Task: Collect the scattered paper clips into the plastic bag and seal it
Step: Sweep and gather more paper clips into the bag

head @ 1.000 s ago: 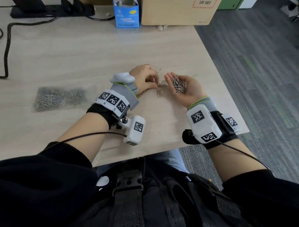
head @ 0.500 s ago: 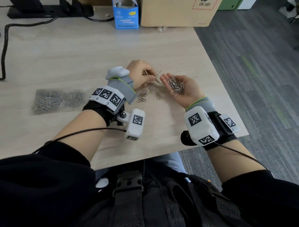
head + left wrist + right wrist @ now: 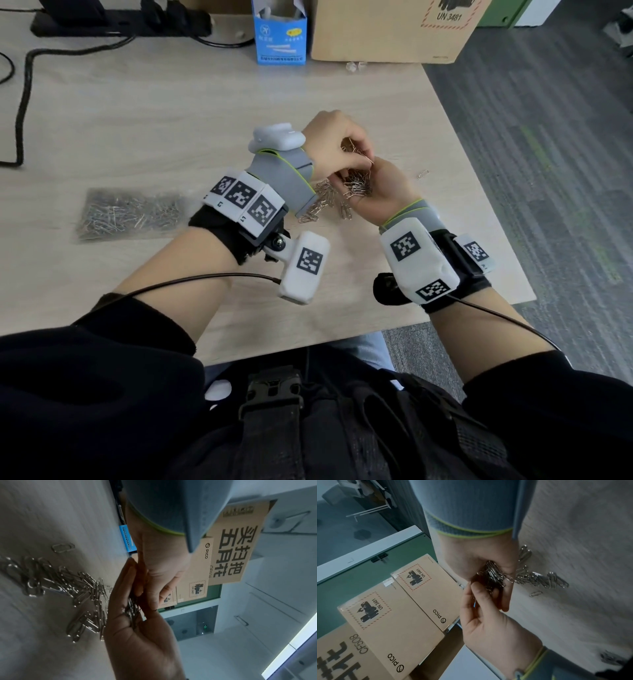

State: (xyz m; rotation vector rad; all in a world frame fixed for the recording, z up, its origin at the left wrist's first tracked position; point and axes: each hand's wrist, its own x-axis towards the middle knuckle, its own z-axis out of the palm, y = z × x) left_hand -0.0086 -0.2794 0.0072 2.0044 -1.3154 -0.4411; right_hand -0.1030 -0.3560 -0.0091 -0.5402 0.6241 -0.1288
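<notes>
Head view puts the clips [image 3: 358, 185] in three places: a heap cupped in the right hand [image 3: 383, 195], a loose pile [image 3: 320, 202] on the table [image 3: 137, 120] just beside and under both hands, and one stray clip [image 3: 423, 173] lying apart toward the table's right edge. The right hand is palm-up, its fingers curled round the heap. The left hand [image 3: 334, 147] reaches over it from the left, fingers bent, its fingertips pinching a few clips [image 3: 356, 156] right above the right palm; the two hands touch at the fingers. From the left wrist, the right palm [image 3: 137, 635] appears edge-on with dark clips [image 3: 133, 609] in its hollow and the table pile [image 3: 82, 599] lying beside it, one single clip [image 3: 63, 547] farther off. From the right wrist, the left hand [image 3: 489, 626] comes up from below, its thumb against the bundle [image 3: 493, 573] held in the right hand [image 3: 477, 555]. The bag [image 3: 132, 214], flat and already holding many clips, lies on the table well to the left of the hands; whether its mouth is open I cannot tell. At the table's far edge stand a blue box [image 3: 281, 34] and a carton [image 3: 390, 31], with a black cable [image 3: 24, 102] at far left.
</notes>
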